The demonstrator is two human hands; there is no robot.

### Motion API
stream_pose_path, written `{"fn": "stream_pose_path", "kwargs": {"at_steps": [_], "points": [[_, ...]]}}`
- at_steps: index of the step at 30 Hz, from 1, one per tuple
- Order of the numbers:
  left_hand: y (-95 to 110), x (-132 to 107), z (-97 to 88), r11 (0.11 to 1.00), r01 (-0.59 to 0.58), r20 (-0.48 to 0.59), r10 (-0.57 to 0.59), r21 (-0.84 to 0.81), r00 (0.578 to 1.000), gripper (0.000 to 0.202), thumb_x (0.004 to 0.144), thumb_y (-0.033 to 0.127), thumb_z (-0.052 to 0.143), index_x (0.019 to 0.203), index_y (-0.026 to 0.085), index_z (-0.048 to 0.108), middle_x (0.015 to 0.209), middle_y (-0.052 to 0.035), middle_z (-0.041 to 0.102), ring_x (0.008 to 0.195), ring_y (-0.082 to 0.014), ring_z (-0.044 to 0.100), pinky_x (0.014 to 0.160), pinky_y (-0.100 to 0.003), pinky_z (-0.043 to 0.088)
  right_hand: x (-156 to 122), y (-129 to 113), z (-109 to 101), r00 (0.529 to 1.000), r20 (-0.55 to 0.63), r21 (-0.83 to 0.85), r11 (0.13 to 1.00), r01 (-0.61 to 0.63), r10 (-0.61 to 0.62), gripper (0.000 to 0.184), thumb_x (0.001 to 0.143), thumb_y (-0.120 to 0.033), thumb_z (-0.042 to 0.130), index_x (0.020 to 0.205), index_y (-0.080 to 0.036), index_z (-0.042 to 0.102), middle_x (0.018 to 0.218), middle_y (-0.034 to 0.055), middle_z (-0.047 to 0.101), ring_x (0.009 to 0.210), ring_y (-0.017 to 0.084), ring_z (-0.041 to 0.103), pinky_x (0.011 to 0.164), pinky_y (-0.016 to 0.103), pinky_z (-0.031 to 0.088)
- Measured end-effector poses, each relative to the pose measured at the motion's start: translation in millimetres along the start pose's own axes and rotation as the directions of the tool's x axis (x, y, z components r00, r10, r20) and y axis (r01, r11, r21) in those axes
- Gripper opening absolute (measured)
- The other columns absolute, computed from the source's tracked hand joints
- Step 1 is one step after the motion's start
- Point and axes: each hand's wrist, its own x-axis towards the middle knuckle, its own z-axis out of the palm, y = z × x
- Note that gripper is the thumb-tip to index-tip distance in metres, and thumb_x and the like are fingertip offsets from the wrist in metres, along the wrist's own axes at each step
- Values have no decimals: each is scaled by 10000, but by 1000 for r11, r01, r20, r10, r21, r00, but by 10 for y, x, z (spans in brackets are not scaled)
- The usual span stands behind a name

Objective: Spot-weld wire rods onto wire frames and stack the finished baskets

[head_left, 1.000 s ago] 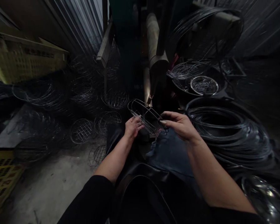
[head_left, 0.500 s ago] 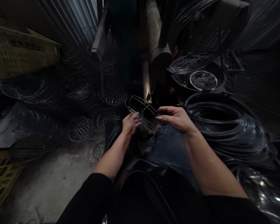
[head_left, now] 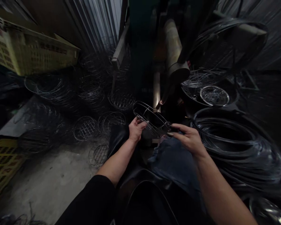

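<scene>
A round wire frame (head_left: 150, 118), a ring crossed by thin parallel wires, is held tilted in front of me by both hands. My left hand (head_left: 136, 129) grips its near left edge, fingers curled round the rim. My right hand (head_left: 188, 137) pinches the right edge between thumb and fingers. Just beyond the frame stands a dark machine with a copper-tipped arm (head_left: 161, 103) close to the frame's far rim. A blue cloth (head_left: 173, 156) lies over my lap below the hands.
Several finished wire grids (head_left: 85, 128) lie heaped on the floor to the left. Large coils of dark wire (head_left: 224, 134) fill the right side. A bowl with small rings (head_left: 214, 95) sits behind them. Yellow crates (head_left: 25, 50) stand at the far left, another yellow crate (head_left: 2, 162) lower down.
Both hands have kept hold of the wire frame. The right hand has slid lower on its right edge, and the view has shifted slightly.
</scene>
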Motion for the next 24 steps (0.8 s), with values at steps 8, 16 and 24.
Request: {"fn": "stream_pose_path", "kwargs": {"at_steps": [8, 16, 24], "points": [[23, 128, 59, 996, -54, 44, 57, -67, 997, 568, 482, 202, 866, 995, 182, 622, 817, 34, 611, 669, -73, 614, 677, -210, 475, 55, 81, -46, 999, -49, 2, 1000, 3, -3, 314, 586, -352, 824, 866, -227, 759, 861, 51, 751, 846, 274, 700, 886, 475, 536], [-33, 260, 78, 984, -175, 70, 177, -28, 982, 608, 460, 197, 895, 1005, 162, 631, 863, 19, 610, 754, -87, 619, 747, -231, 516, 114, 153, -70, 992, -124, 10, 1000, -15, 16, 354, 547, -413, 835, 819, -198, 764, 831, 69, 754, 699, 251, 709, 681, 392, 601], [-81, 382, 228, 985, -171, 96, 172, -17, 980, 659, 467, 217, 893, 1064, 156, 621, 891, 5, 600, 752, -84, 601, 718, -225, 515, 135, 299, -126, 976, -219, -14, 1000, -9, 5, 365, 580, -415, 830, 872, -203, 772, 904, 77, 755, 879, 288, 702, 906, 495, 532]]}}
